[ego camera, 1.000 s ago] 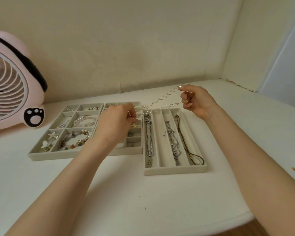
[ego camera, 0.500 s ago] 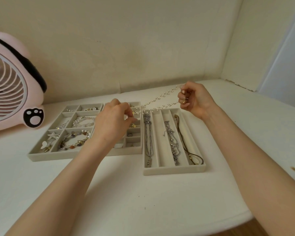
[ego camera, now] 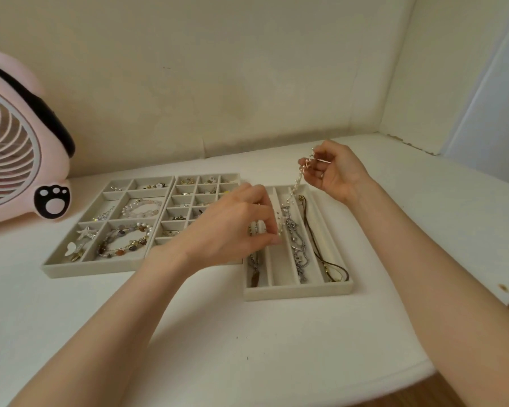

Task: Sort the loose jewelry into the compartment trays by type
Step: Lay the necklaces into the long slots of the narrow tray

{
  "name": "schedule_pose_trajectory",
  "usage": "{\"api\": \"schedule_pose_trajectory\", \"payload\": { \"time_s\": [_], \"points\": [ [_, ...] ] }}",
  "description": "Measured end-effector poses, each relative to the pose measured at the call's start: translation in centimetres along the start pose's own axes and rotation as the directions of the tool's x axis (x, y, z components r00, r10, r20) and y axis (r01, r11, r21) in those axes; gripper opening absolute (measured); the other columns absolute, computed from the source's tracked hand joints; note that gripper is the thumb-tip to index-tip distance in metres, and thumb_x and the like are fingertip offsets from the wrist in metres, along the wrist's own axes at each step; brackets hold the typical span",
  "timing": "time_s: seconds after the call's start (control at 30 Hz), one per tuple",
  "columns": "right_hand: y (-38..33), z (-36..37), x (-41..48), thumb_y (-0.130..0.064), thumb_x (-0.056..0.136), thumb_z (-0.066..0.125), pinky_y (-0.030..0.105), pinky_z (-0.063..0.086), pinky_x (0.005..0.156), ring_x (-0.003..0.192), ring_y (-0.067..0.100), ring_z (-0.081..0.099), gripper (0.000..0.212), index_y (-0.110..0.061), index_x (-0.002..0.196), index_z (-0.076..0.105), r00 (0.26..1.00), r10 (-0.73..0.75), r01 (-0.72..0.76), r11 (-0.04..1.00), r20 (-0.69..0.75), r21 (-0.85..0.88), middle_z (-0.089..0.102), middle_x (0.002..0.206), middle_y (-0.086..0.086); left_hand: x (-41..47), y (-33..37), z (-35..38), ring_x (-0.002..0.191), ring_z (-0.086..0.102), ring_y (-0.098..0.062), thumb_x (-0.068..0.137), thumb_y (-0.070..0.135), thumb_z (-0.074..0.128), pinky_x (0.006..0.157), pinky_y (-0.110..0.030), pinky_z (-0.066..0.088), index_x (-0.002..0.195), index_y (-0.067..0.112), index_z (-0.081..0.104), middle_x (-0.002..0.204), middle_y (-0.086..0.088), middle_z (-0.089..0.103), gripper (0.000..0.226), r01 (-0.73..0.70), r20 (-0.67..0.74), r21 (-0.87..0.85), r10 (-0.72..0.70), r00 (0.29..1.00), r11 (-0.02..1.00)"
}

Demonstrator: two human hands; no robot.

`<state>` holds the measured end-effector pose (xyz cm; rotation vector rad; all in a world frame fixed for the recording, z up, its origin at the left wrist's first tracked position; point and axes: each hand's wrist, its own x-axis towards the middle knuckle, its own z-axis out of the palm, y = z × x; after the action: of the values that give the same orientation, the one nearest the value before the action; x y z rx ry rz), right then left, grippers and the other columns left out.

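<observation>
A thin pearl necklace [ego camera: 296,186] is stretched between both hands above the long-slot necklace tray [ego camera: 297,290]. My right hand [ego camera: 335,171] pinches its upper end over the tray's far end. My left hand [ego camera: 232,227] pinches the lower end at the tray's left side, just above an empty slot. The tray also holds a silver chain [ego camera: 299,254], a dark cord necklace [ego camera: 321,254] and a pendant chain [ego camera: 254,268]. Left of it lie a small-grid earring tray [ego camera: 188,198] and a bracelet tray [ego camera: 106,265] with beaded bracelets [ego camera: 124,239].
A pink fan [ego camera: 18,148] with a paw print stands at the left on the white table [ego camera: 247,348]. The wall runs close behind the trays. The table's rounded front-right edge [ego camera: 423,368] drops to a wooden floor.
Both hands have swung the pearl necklace from lying across the trays' far ends to hanging lengthwise over the necklace tray. My left hand moved nearer and to the right.
</observation>
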<state>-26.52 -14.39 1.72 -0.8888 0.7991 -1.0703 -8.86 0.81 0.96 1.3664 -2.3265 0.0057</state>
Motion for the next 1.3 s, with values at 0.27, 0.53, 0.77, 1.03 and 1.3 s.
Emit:
{"api": "schedule_pose_trajectory", "payload": {
  "time_s": [0.27, 0.53, 0.77, 1.03, 1.3],
  "points": [
    [0.6, -0.2, 0.6, -0.013, 0.082, 0.064, 0.017, 0.035, 0.040, 0.046, 0.010, 0.044, 0.011, -0.011, 0.073, 0.060, 0.999, -0.038, 0.045, 0.903, 0.026, -0.427, 0.057, 0.065, 0.005, -0.3, 1.2, -0.7, 0.094, 0.037, -0.004, 0.071, 0.019, 0.042, 0.086, -0.019, 0.032, 0.086, 0.028, 0.074, 0.098, 0.010, 0.047, 0.036, 0.032, 0.221, -0.078, -0.014, 0.975, 0.996],
    [1.8, 1.3, 0.1, -0.010, 0.077, 0.075, 0.018, 0.040, 0.043, 0.044, 0.006, 0.050, 0.014, -0.010, 0.075, 0.062, 0.971, -0.195, 0.237, 0.792, 0.135, -0.563, 0.060, 0.064, 0.004, -0.4, 1.9, -1.2, 0.088, 0.044, -0.005, 0.072, 0.023, 0.040, 0.087, -0.030, 0.039, 0.095, 0.033, 0.074, 0.084, 0.010, 0.049, 0.043, 0.059, 0.379, -0.076, -0.026, 0.925, 0.995],
    [3.0, 3.0, 0.6, -0.012, 0.072, 0.080, 0.010, 0.037, 0.048, 0.045, -0.006, 0.049, 0.019, -0.017, 0.068, 0.063, 0.910, -0.340, 0.402, 0.585, 0.237, -0.705, 0.059, 0.057, -0.012, -0.5, 2.7, -1.4, 0.083, 0.046, -0.004, 0.072, 0.028, 0.041, 0.077, -0.027, 0.042, 0.095, 0.033, 0.074, 0.082, 0.010, 0.053, 0.040, 0.044, 0.384, -0.052, -0.021, 0.923, 0.998],
    [3.9, 3.4, 1.7, -0.022, 0.069, 0.081, 0.028, 0.041, 0.068, 0.061, 0.003, 0.049, 0.017, -0.025, 0.066, 0.065, 0.916, -0.304, 0.368, 0.379, 0.261, -0.849, 0.054, 0.059, -0.013, -0.5, 2.5, -1.0, 0.082, 0.049, -0.005, 0.073, 0.029, 0.043, 0.083, -0.026, 0.038, 0.089, 0.033, 0.072, 0.080, 0.010, 0.055, 0.034, -0.037, 0.301, 0.054, 0.019, 0.953, 0.998],
    [4.1, 3.3, 1.4, -0.020, 0.072, 0.077, 0.023, 0.035, 0.057, 0.063, 0.002, 0.049, 0.015, -0.026, 0.069, 0.064, 0.929, -0.269, 0.320, 0.249, 0.253, -0.914, 0.053, 0.062, -0.013, -0.4, 2.9, -0.9, 0.079, 0.048, -0.001, 0.071, 0.029, 0.042, 0.066, -0.011, 0.034, 0.089, 0.028, 0.073, 0.077, 0.019, 0.050, 0.037, 0.024, 0.365, -0.062, 0.000, 0.931, 0.998]
  ]
}}
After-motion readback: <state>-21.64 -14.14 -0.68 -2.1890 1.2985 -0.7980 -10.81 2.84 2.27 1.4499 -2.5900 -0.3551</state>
